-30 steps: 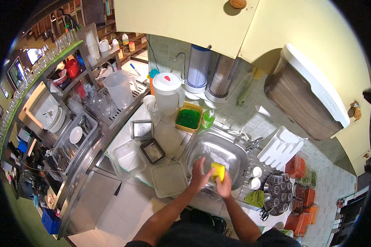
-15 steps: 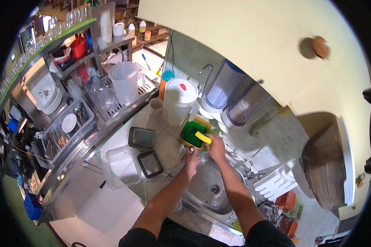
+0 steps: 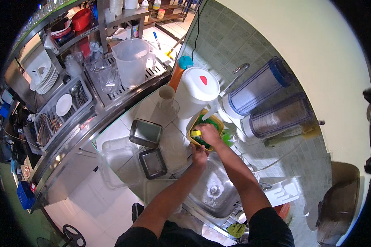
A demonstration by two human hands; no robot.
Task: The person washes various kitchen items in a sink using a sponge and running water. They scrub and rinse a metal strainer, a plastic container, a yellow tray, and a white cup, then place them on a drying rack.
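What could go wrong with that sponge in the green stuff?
If the right hand pushes the sponge too hard, the green stuff might slop out of the tub. The jug stands close by, so a bump could knock it. And the left hand is at the tub's near edge, so a slip there might tip the tub.

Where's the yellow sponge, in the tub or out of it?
In the tub: the sponge shows inside its rim, held by the right hand. Whether it touches the green contents, I cannot tell.

A translucent jug (image 3: 131, 64) stands on a slotted drainer (image 3: 156, 71), right of stacked white plates (image 3: 46, 81).
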